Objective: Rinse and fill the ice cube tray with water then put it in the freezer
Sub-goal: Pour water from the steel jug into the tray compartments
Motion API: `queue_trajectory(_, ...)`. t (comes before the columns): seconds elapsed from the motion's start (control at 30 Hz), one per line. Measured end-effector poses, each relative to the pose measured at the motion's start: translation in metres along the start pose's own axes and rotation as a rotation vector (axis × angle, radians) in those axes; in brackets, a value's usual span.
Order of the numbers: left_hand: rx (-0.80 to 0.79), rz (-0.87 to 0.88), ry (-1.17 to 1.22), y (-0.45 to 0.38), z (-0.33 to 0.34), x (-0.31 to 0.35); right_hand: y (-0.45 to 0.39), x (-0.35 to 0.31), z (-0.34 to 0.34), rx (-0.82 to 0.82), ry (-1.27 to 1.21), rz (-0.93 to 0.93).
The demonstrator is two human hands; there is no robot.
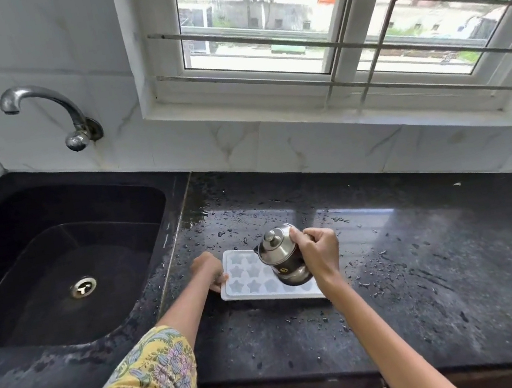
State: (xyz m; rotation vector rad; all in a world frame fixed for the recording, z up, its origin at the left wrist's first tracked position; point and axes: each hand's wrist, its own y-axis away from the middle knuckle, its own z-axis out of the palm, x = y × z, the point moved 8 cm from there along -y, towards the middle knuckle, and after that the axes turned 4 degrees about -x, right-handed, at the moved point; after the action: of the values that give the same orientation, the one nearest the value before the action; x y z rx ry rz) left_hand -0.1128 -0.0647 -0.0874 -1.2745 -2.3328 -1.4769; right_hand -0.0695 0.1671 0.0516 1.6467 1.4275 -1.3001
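Ice cube tray (pixel 253 283), white with star-shaped cells, lies flat on the wet black counter (pixel 431 265) to the right of the sink (pixel 54 263). Left hand (pixel 208 270) pinches the tray's left edge, its grip closed on the rim. Right hand (pixel 319 252) curls around a steel lidded jug (pixel 281 257), tilted over the tray; any water stream is probably hidden. Wall tap (pixel 41 108) stands above the sink.

Black sink (pixel 151 191) left; wet dark counter (pixel 431 265); barred window (pixel 351 6) above
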Motion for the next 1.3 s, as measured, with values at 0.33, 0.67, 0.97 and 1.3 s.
queue_trajectory(0.33, 0.017, 0.015, 0.154, -0.002, -0.002, -0.001, 0.015, 0.015, 0.002, -0.02, 0.219, -0.072)
queue_trajectory(0.67, 0.045, -0.041, 0.118, -0.007, -0.003, -0.004, 0.018, 0.015, 0.0, -0.018, 0.251, -0.077)
queue_trajectory(0.97, 0.1, -0.107, 0.243, -0.006, -0.006, -0.007, 0.017, -0.003, -0.006, -0.007, 0.259, -0.1)
queue_trajectory(1.3, 0.099, 0.055, -0.049, 0.005, -0.009, 0.004, 0.021, 0.006, -0.01, 0.026, 0.185, -0.04)
